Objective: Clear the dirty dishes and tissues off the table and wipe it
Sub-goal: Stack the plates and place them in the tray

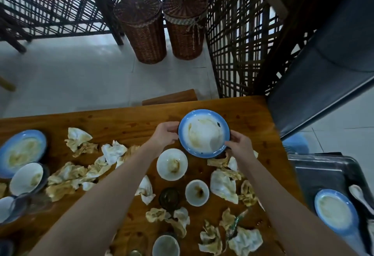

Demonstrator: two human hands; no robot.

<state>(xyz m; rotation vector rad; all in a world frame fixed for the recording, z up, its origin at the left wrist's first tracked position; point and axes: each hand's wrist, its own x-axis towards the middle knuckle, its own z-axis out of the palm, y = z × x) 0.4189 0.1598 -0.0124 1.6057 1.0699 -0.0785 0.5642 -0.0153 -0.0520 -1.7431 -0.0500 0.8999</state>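
Two lidded wicker baskets (141, 29) stand side by side on the pale tiled floor (70, 77), flanked by dark lattice screens (238, 43), with a dark padded seat (323, 85) to the right.

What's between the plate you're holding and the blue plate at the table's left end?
Head view: beyond the left hand gripping the held plate, only crumpled tissues on the table before the left plate.

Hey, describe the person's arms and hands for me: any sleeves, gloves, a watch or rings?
Nothing worn shows. The left hand and right hand are ungloved, with no rings visible. The left forearm and right forearm are bare down to the frame's edge: no sleeves, watch or bracelet in view.
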